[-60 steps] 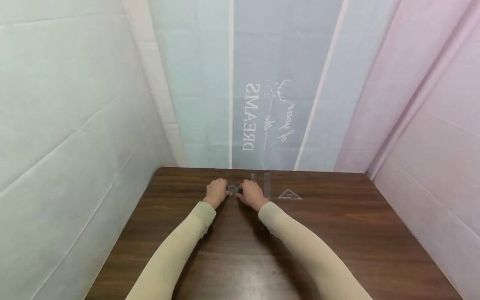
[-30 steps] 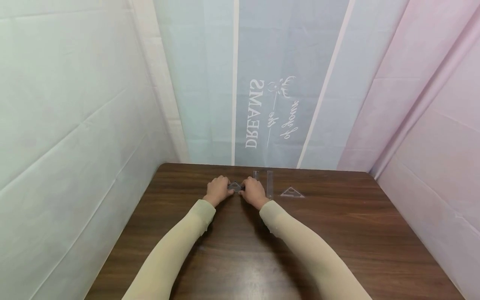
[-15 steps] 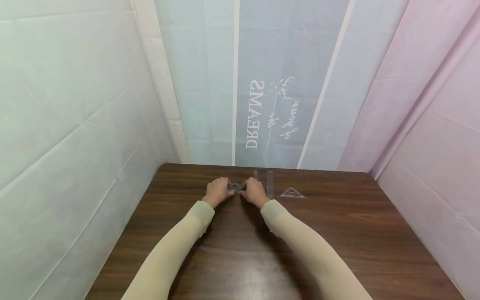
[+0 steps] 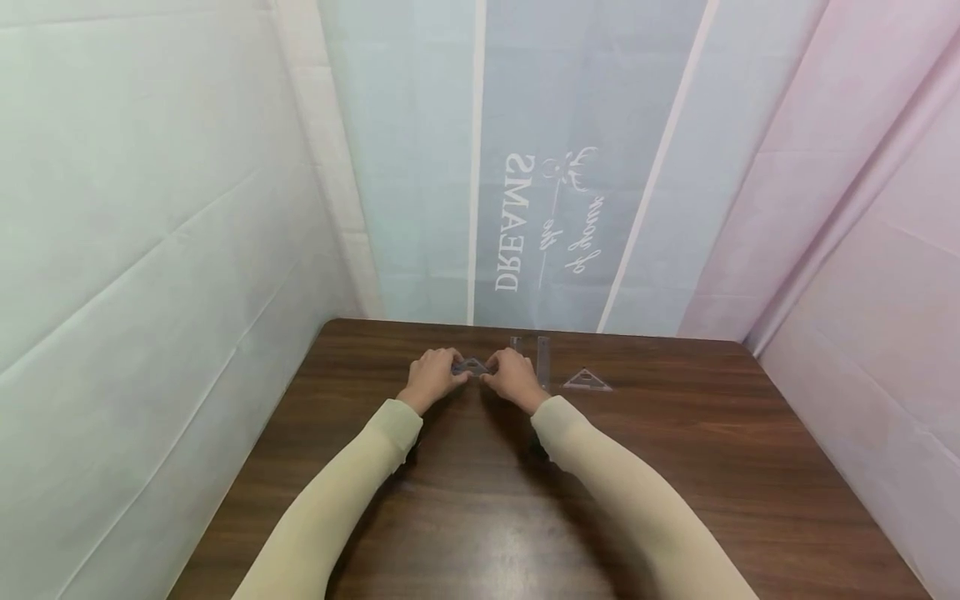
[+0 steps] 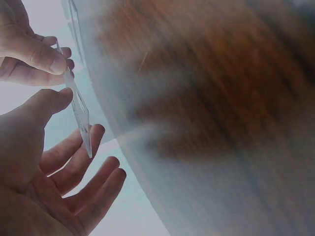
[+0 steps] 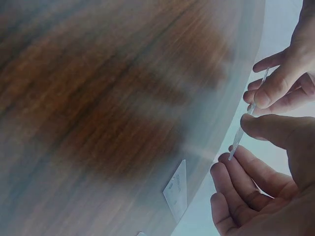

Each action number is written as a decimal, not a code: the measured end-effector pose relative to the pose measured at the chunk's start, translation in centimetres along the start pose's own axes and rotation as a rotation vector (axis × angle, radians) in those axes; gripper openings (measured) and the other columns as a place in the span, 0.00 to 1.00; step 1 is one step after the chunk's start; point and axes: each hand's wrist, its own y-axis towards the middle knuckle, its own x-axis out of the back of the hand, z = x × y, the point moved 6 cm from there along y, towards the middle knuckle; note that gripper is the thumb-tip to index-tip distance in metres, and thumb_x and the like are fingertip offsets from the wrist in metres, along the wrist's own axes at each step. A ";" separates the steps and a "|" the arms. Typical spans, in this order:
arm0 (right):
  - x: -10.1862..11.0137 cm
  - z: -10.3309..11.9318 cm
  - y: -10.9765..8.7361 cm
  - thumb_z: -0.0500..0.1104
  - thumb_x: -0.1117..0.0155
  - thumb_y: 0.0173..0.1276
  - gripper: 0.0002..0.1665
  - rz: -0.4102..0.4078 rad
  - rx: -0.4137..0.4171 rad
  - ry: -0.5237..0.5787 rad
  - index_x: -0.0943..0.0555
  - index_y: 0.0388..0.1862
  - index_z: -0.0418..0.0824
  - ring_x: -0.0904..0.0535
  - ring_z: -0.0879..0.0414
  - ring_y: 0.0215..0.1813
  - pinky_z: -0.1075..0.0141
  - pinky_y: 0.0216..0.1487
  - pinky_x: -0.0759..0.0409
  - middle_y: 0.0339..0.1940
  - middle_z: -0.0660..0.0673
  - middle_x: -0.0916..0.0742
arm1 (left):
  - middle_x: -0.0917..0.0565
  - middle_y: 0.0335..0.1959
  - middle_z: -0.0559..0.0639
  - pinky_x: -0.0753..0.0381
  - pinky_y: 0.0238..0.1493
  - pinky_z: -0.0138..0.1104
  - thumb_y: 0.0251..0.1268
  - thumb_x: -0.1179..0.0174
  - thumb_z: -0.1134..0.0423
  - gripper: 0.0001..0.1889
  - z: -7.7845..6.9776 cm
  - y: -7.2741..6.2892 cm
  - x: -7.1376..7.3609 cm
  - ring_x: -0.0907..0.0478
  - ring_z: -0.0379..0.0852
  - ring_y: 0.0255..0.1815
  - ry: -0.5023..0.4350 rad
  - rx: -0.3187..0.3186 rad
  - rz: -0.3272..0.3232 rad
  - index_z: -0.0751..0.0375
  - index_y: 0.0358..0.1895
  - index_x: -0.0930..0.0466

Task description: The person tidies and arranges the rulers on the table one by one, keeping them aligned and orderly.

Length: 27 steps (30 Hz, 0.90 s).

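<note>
Both hands pinch one clear plastic set square (image 4: 472,367) near the far edge of the table, each between thumb and fingertips. My left hand (image 4: 432,377) grips its left corner, and my right hand (image 4: 515,375) grips the right corner. In the left wrist view the set square (image 5: 80,113) is seen almost edge-on, raised off the wood, with the left thumb (image 5: 59,101) against one face. The right wrist view shows it as a thin sliver (image 6: 238,137) between the right thumb (image 6: 256,127) and fingers. The lower fingers of both hands are loosely spread.
A second clear set square (image 4: 588,382) lies on the dark wooden table (image 4: 675,467) to the right. Beside my right hand lies a clear ruler (image 4: 543,360), with another narrow clear strip (image 4: 516,342) partly hidden behind the hand. A printed curtain (image 4: 420,208) hangs beyond the far edge.
The held set square has tilted so it looks flatter in the head view. My hands have moved slightly apart, both still on it. The head view has shifted a little.
</note>
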 end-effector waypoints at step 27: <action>0.2 -0.1 -3.6 0.42 0.24 0.73 0.15 -0.028 0.132 0.129 0.12 0.53 0.34 0.15 0.51 0.45 0.56 0.48 0.14 0.44 0.44 0.13 | 0.12 0.52 0.46 0.16 0.45 0.44 0.70 0.26 0.47 0.20 0.6 -3.1 1.0 0.16 0.47 0.50 -0.124 -0.050 0.018 0.49 0.59 0.10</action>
